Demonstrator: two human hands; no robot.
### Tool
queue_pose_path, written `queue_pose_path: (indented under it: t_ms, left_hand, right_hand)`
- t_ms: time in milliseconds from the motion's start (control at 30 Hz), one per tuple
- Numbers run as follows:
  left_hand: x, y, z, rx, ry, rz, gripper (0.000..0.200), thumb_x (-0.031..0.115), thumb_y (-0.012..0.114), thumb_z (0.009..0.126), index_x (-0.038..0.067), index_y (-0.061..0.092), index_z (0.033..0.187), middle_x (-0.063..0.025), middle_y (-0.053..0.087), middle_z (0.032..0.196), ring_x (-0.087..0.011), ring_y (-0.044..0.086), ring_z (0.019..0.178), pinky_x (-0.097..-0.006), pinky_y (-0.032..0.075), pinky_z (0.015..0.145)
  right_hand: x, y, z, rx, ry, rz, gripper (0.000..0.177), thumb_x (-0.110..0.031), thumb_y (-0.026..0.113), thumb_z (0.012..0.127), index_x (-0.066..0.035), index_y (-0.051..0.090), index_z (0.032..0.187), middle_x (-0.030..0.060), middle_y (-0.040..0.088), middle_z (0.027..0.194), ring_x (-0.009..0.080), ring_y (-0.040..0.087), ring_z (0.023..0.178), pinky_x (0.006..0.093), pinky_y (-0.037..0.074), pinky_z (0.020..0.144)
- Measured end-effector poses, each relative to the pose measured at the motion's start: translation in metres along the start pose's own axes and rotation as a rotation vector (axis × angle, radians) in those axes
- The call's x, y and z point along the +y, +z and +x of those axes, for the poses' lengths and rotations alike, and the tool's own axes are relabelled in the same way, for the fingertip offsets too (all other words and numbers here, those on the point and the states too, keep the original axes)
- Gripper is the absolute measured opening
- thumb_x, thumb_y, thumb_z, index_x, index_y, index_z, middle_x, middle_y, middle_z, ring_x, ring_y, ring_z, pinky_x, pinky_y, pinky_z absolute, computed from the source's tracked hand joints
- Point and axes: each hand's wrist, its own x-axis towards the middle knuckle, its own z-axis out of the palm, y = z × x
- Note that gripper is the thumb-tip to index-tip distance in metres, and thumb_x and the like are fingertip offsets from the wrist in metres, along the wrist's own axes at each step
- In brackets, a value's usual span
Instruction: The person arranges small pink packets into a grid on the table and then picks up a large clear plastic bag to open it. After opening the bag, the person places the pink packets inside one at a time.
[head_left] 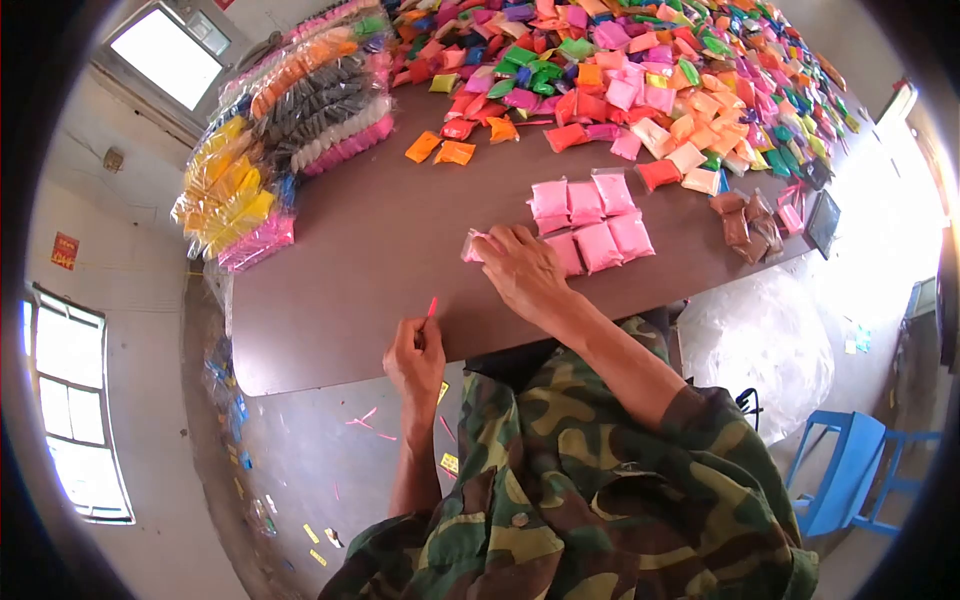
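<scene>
My left hand (415, 355) is closed near the front edge of the table, with a thin pink-red strip (433, 306) sticking up out of its fingers. Over the tabletop, my right hand (523, 268) has its fingers curled round a small pink packet (476, 246), which pokes out at the left of the fingertips. Just right of that hand lie two rows of plump pink packets (598, 247) in clear film, set side by side. My right hand partly hides the nearest of them.
Many-coloured packets (640, 80) are heaped across the back of the brown table (350, 270). Bundled packets in clear bags (300, 120) stand at the left. Brown packets (745, 228) lie at the right. A blue stool (840, 470) and a clear plastic bag (755, 345) are on the floor.
</scene>
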Motion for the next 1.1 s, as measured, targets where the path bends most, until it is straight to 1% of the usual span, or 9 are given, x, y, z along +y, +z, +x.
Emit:
queue_pose_path:
  t_ms: [67, 200, 300, 400, 533, 733, 833, 1033, 1100]
  left_hand:
    - [-0.002, 0.002, 0.0, 0.005, 0.003, -0.045, 0.014, 0.012, 0.077, 0.095, 0.006, 0.068, 0.086, -0.0061, 0.058, 0.06, -0.0186, 0.055, 0.049, -0.0351, 0.045, 0.052]
    - [-0.005, 0.003, -0.001, 0.023, -0.037, -0.103, 0.013, 0.012, 0.077, 0.095, 0.005, 0.07, 0.087, -0.0074, 0.059, 0.061, -0.0163, 0.055, 0.051, -0.0338, 0.046, 0.053]
    - [-0.006, 0.002, 0.001, 0.028, -0.046, -0.092, 0.012, 0.012, 0.077, 0.095, 0.005, 0.071, 0.089, -0.0074, 0.061, 0.063, -0.0156, 0.055, 0.053, -0.0339, 0.047, 0.055]
    - [-0.007, 0.002, 0.0, 0.044, -0.059, -0.075, 0.012, 0.013, 0.077, 0.095, 0.004, 0.071, 0.089, -0.0078, 0.063, 0.065, -0.0161, 0.057, 0.055, -0.0344, 0.047, 0.056]
    - [-0.007, 0.001, 0.0, -0.006, -0.118, -0.069, 0.012, 0.014, 0.077, 0.095, 0.004, 0.072, 0.091, -0.0083, 0.064, 0.066, -0.0162, 0.058, 0.057, -0.034, 0.048, 0.057]
    - [-0.006, -0.004, 0.0, -0.025, -0.146, -0.122, 0.014, 0.015, 0.076, 0.098, 0.002, 0.073, 0.093, -0.0067, 0.067, 0.07, -0.0121, 0.059, 0.061, -0.032, 0.048, 0.06]
    - [-0.004, -0.003, 0.002, -0.019, -0.164, -0.158, 0.014, 0.015, 0.077, 0.097, 0.003, 0.072, 0.092, -0.0067, 0.063, 0.066, -0.0113, 0.055, 0.058, -0.031, 0.046, 0.057]
    - [-0.005, -0.005, 0.001, -0.052, -0.182, -0.155, 0.013, 0.013, 0.077, 0.097, 0.002, 0.072, 0.092, -0.0058, 0.063, 0.067, -0.0083, 0.054, 0.059, -0.0293, 0.045, 0.056]
    - [-0.003, -0.006, 0.001, -0.066, -0.163, -0.158, 0.013, 0.012, 0.077, 0.097, 0.002, 0.071, 0.093, -0.0059, 0.063, 0.067, -0.0079, 0.054, 0.06, -0.0291, 0.045, 0.056]
  right_hand:
    - [-0.001, 0.002, 0.001, 0.003, 0.007, -0.009, 0.02, -0.015, 0.062, 0.1, -0.013, 0.068, 0.118, 0.0141, 0.07, 0.125, 0.0355, 0.068, 0.117, 0.0489, 0.059, 0.083]
    - [-0.033, -0.013, -0.022, -0.106, 0.061, 0.31, 0.021, -0.027, 0.065, 0.104, -0.011, 0.07, 0.116, 0.014, 0.077, 0.095, 0.0385, 0.074, 0.084, 0.0522, 0.058, 0.071]
    - [-0.043, -0.022, -0.029, -0.144, 0.08, 0.447, 0.029, -0.034, 0.057, 0.108, -0.009, 0.071, 0.108, 0.0211, 0.074, 0.091, 0.0405, 0.074, 0.087, 0.0561, 0.058, 0.076]
    - [-0.039, -0.015, -0.032, -0.048, 0.078, 0.25, 0.03, -0.036, 0.06, 0.106, -0.008, 0.071, 0.103, 0.0204, 0.071, 0.095, 0.0402, 0.072, 0.093, 0.0532, 0.058, 0.081]
    - [-0.023, -0.008, -0.039, -0.033, 0.184, 0.074, 0.016, -0.023, 0.067, 0.098, -0.011, 0.074, 0.107, 0.0123, 0.067, 0.103, 0.0361, 0.069, 0.099, 0.0497, 0.057, 0.082]
    - [-0.034, -0.013, -0.045, 0.153, -0.089, 0.229, 0.022, -0.018, 0.073, 0.094, -0.011, 0.073, 0.115, 0.009, 0.068, 0.115, 0.0326, 0.068, 0.106, 0.0512, 0.057, 0.084]
    - [-0.044, -0.013, -0.045, 0.107, -0.178, 0.153, 0.022, -0.022, 0.075, 0.094, -0.013, 0.073, 0.114, 0.0051, 0.069, 0.119, 0.0279, 0.067, 0.113, 0.0483, 0.055, 0.084]
    - [-0.041, -0.012, -0.052, -0.024, -0.166, 0.104, 0.016, -0.025, 0.072, 0.095, -0.016, 0.073, 0.108, 0.0039, 0.067, 0.114, 0.0242, 0.064, 0.113, 0.0441, 0.049, 0.086]
    - [-0.042, -0.012, -0.054, 0.027, -0.19, 0.095, 0.015, -0.026, 0.071, 0.096, -0.015, 0.074, 0.106, 0.004, 0.066, 0.111, 0.0243, 0.064, 0.111, 0.0446, 0.049, 0.086]
